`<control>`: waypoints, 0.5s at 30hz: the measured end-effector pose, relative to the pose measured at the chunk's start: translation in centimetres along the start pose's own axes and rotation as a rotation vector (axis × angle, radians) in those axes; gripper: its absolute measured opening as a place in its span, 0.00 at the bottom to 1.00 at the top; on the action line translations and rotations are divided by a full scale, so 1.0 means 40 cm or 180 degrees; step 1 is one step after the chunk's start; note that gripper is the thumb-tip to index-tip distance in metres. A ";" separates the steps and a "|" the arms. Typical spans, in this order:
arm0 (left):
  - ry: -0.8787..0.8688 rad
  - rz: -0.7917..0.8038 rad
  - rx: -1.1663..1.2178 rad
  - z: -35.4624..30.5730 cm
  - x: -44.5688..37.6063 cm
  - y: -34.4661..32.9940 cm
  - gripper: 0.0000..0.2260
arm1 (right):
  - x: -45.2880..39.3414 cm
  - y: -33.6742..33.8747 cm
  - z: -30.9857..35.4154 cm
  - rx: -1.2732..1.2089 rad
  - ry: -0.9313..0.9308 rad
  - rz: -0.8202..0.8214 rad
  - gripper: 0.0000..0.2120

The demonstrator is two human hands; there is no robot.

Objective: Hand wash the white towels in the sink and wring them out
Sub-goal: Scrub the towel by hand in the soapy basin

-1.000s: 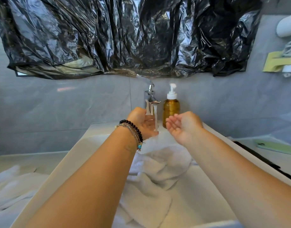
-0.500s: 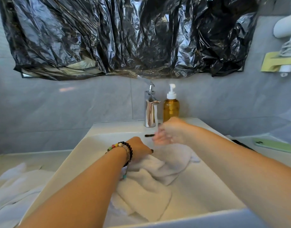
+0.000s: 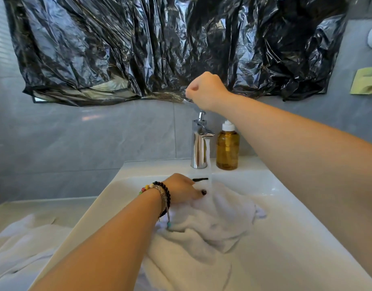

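Note:
A white towel (image 3: 212, 223) lies crumpled in the white sink (image 3: 286, 206). Water runs from the chrome faucet (image 3: 199, 148) onto it. My left hand (image 3: 180, 190), with bead bracelets at the wrist, rests on the towel's far edge beside the stream, its fingers curled into the cloth. My right hand (image 3: 206, 90) is raised above the faucet, its fingers wrapped round the lifted faucet lever (image 3: 186, 100). More white towel (image 3: 23, 248) lies on the counter to the left of the sink.
An amber soap pump bottle (image 3: 227, 148) stands just right of the faucet on the sink's back ledge. Black plastic sheeting (image 3: 159, 45) covers the wall above. A pale green holder (image 3: 365, 82) hangs at the far right.
My right hand rose from the sink to the faucet lever and water flows again. My left hand dropped from under the spout onto the towel.

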State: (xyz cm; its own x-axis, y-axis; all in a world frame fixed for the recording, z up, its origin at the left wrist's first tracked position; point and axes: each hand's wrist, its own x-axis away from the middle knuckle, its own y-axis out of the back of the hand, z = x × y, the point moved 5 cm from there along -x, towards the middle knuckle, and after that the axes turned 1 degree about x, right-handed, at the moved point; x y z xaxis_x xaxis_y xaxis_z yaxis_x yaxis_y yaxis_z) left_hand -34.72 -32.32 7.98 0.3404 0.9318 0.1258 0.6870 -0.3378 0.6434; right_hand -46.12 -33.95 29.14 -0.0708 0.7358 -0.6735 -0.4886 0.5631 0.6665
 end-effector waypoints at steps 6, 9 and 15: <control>-0.0265 0.0101 0.0543 -0.008 0.004 0.004 0.05 | 0.040 -0.069 -0.023 0.0152 0.0074 0.0325 0.16; -0.0392 0.0264 0.0805 -0.014 0.011 0.000 0.05 | 0.091 -0.020 -0.002 0.0257 0.0257 0.0063 0.20; -0.1009 0.0809 0.1605 -0.083 0.064 0.012 0.08 | 0.358 0.091 -0.044 -0.1037 -0.0336 -0.0995 0.13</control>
State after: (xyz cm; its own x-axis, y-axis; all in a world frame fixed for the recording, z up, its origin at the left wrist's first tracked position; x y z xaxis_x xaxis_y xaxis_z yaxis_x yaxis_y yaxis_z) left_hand -35.68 -29.66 11.12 0.6522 0.7563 -0.0511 0.7510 -0.6354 0.1797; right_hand -50.43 -22.01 21.34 0.2041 0.5933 -0.7787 -0.7213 0.6289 0.2901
